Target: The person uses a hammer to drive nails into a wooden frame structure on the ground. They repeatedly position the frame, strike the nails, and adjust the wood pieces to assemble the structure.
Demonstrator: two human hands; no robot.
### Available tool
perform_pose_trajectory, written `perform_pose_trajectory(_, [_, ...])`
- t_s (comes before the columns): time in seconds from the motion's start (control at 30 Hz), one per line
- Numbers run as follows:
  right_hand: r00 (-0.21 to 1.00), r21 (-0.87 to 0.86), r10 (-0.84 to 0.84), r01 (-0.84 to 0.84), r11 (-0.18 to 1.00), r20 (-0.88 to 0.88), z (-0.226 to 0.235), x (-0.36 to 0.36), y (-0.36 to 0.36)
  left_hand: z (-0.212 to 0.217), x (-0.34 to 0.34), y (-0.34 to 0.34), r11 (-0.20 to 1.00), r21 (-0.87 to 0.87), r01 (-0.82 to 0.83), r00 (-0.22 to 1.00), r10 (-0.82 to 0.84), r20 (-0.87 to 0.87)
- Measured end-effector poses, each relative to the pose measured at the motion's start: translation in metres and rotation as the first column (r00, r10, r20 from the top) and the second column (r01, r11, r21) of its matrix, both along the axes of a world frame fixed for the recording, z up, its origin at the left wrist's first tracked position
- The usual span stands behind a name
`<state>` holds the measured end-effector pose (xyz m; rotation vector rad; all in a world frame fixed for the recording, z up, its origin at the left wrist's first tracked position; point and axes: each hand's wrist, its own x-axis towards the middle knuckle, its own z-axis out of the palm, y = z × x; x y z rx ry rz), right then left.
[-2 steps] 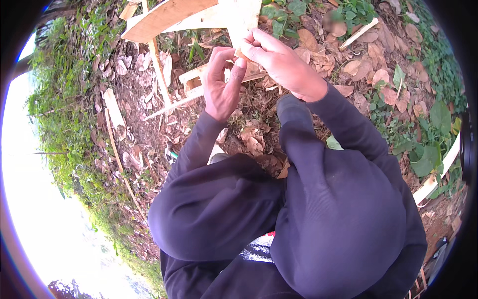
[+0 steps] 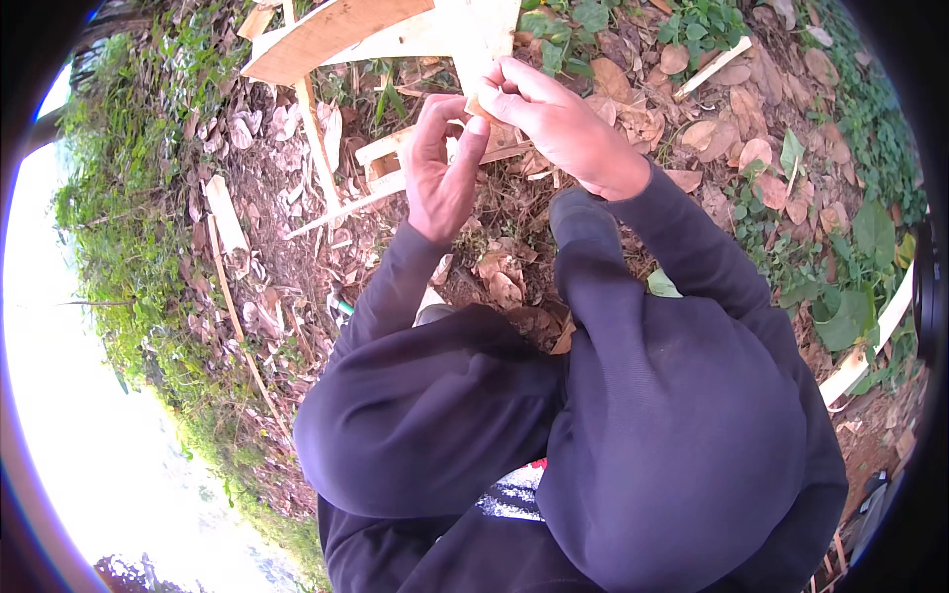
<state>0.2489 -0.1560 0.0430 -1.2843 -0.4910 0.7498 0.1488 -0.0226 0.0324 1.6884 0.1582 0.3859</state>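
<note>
The small pale wood piece [image 2: 481, 107] pinched between the two hands is mostly hidden by fingers, so its full shape is hard to make out; it sits at the far middle of the scene, just in front of a larger pale wooden board [image 2: 465, 35] whose far end is cut off by the picture's upper edge. The left hand [image 2: 442, 163] is raised with its palm turned toward the person, fingers curled and the thumb tip pressed up against the small piece. The right hand [image 2: 559, 124] closes over the same piece from the right, fingers bent down onto it, so both hands are together and clamped on it. Dark sleeves [image 2: 643, 395] fill the near part of the view and hide the ground below them. Under the hands a light wooden frame [image 2: 390, 168] lies on the soil, partly covered by the left hand. Dry brown leaves [image 2: 504, 277] litter the ground, a thin wooden slat [image 2: 225, 212] lies to the left, and green plants [image 2: 850, 267] grow at the right. The far left is washed out by glare.
</note>
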Motion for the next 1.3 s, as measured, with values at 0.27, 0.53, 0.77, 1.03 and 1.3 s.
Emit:
perform_pose_trajectory(0.27, [0.997,-0.030,0.066,-0.068,0.997,-0.047,0.006,0.013,-0.009,0.006,-0.007,0.019,0.938,-0.275,-0.212,0.976,0.218,-0.008])
perform_pose_trajectory(0.53, [0.999,0.055,0.023,-0.022,0.998,-0.026,0.031,0.024,-0.009,0.038,-0.027,0.033,0.973,0.227,0.045,0.952,0.027,-0.305])
perform_pose_trajectory(0.77, [0.999,0.033,-0.022,0.023,0.999,-0.049,0.028,0.020,-0.016,0.006,-0.025,0.011,0.676,0.707,0.210,0.978,-0.132,-0.164])
perform_pose_trajectory(1.03, [0.998,0.045,0.031,-0.034,0.998,0.050,0.016,0.021,-0.016,-0.022,-0.030,0.013,0.480,0.851,0.214,0.973,-0.178,-0.145])
perform_pose_trajectory(1.3, [0.993,0.005,0.119,-0.119,0.993,-0.018,0.019,0.019,-0.019,-0.042,-0.039,0.012,0.332,0.923,0.193,0.964,-0.240,-0.116])
